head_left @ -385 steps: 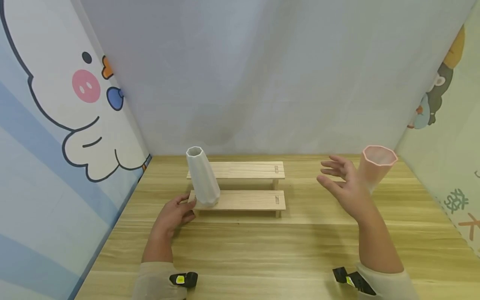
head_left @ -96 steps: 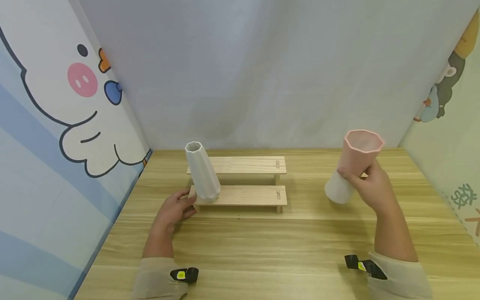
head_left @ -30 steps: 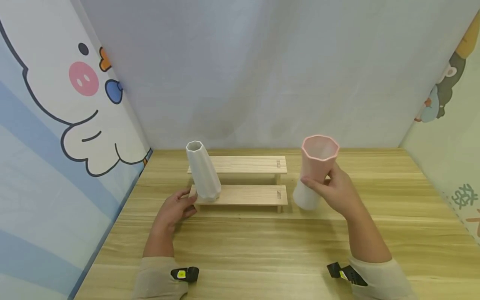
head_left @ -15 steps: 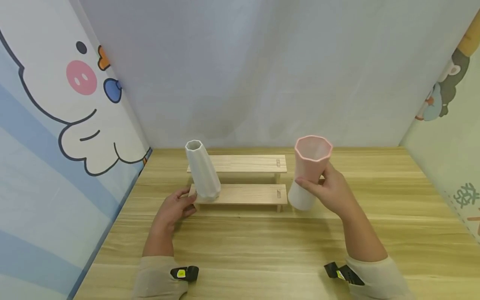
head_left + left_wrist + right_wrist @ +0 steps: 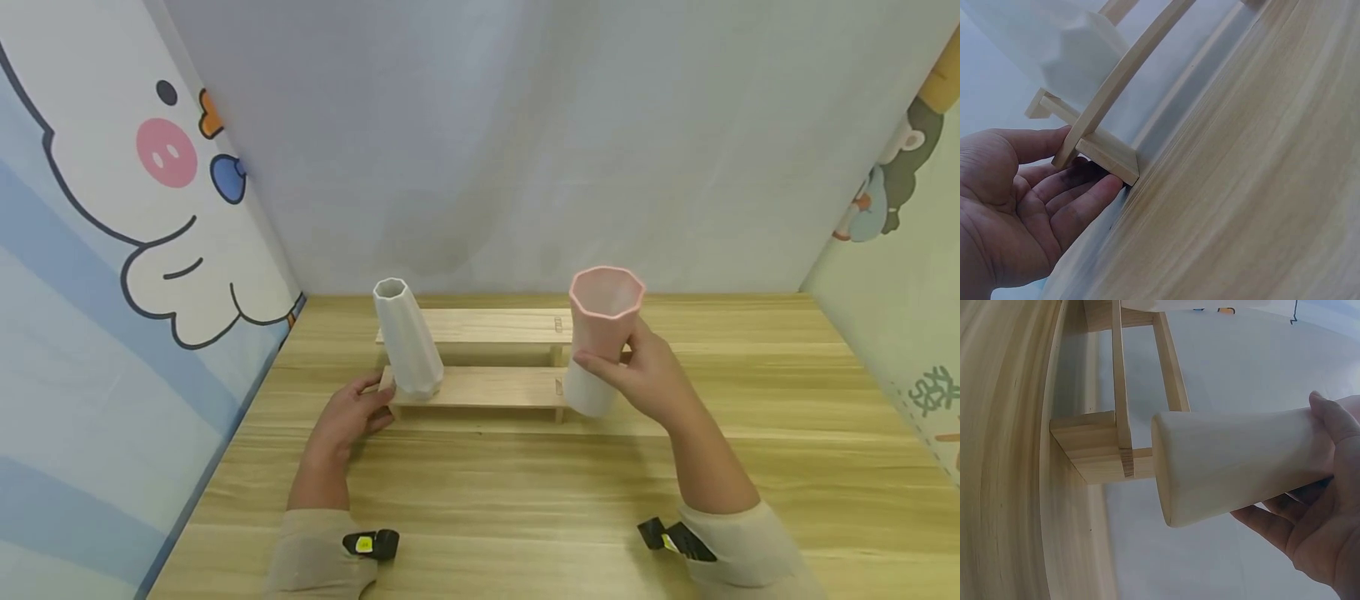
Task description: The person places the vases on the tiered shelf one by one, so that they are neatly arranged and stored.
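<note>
A two-tier wooden shelf (image 5: pixel 487 387) stands on the table, with a slim white vase (image 5: pixel 408 342) upright at the left end of its lower board. My left hand (image 5: pixel 350 417) pinches that left end; in the left wrist view the thumb lies on top of the board (image 5: pixel 1129 72) and the fingers reach below, by the leg. My right hand (image 5: pixel 645 371) grips a pink-and-white vase (image 5: pixel 603 333) round its middle, thumb on the near side. Its white base overlaps the lower board's right end. The right wrist view shows this base (image 5: pixel 1210 462) raised, just off the board's end.
The wood-grain table (image 5: pixel 480 508) runs back to a grey cloth wall (image 5: pixel 525 150). Cartoon-printed panels close in the left side (image 5: pixel 82 333) and the right side (image 5: pixel 900 292). The shelf's upper board (image 5: pixel 495 325) sits behind the lower one.
My right hand, empty beside the pink-and-white vase at first, took hold of it and has carried it left to the shelf's right end. My left hand has kept its place on the shelf.
</note>
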`<state>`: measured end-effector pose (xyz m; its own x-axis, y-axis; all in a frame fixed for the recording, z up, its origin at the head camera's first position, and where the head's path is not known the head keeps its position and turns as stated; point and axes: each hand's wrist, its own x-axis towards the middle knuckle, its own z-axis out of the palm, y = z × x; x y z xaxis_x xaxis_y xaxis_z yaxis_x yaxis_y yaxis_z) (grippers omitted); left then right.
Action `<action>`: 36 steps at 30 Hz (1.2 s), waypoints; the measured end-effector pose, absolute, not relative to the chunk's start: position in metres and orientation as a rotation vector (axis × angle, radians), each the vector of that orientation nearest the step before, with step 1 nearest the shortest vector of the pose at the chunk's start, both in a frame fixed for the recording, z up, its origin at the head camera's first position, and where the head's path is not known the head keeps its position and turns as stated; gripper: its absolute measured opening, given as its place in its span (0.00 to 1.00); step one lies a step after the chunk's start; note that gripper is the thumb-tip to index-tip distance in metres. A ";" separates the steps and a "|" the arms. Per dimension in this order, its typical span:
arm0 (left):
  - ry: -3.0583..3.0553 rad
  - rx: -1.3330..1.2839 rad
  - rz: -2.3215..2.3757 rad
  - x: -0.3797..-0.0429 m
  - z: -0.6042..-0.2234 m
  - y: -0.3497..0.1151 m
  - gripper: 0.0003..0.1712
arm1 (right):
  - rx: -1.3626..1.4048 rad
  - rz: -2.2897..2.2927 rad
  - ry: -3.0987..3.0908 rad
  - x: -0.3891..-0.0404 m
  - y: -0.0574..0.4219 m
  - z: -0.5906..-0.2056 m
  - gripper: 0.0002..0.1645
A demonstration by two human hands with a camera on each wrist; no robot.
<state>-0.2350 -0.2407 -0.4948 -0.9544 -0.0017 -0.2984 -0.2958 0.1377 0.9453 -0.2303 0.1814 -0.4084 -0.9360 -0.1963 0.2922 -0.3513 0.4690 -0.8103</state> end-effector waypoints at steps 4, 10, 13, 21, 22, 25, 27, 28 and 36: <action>2.200 -0.289 1.895 -0.235 -0.495 -0.241 0.37 | 0.484 1.479 -2.562 -0.232 0.176 -0.407 0.40; 2.188 -0.303 1.895 -0.235 -0.493 -0.240 0.37 | 0.492 1.498 -2.558 -0.234 0.169 -0.404 0.40; 2.178 -0.305 1.894 -0.232 -0.486 -0.238 0.36 | 0.502 1.499 -2.552 -0.235 0.165 -0.403 0.40; 2.164 -0.282 1.888 -0.220 -0.463 -0.230 0.36 | 0.530 1.485 -2.559 -0.238 0.154 -0.400 0.40; 2.162 -0.281 1.889 -0.220 -0.462 -0.230 0.36 | 0.536 1.484 -2.559 -0.238 0.153 -0.400 0.40; 2.163 -0.279 1.886 -0.220 -0.462 -0.230 0.36 | 0.544 1.492 -2.563 -0.239 0.150 -0.398 0.41; 2.162 -0.287 1.883 -0.220 -0.462 -0.230 0.36 | 0.541 1.503 -2.564 -0.240 0.148 -0.398 0.40; 2.163 -0.289 1.881 -0.221 -0.463 -0.230 0.36 | 0.543 1.509 -2.565 -0.240 0.147 -0.399 0.40; 2.161 -0.295 1.888 -0.219 -0.459 -0.229 0.35 | 0.565 1.547 -2.560 -0.244 0.139 -0.398 0.41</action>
<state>-0.2186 -0.2290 -0.4594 -0.9466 0.0156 -0.3219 -0.3170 0.1364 0.9386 -0.2436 0.1385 -0.3977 -0.9264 -0.2620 0.2704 -0.3613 0.4158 -0.8346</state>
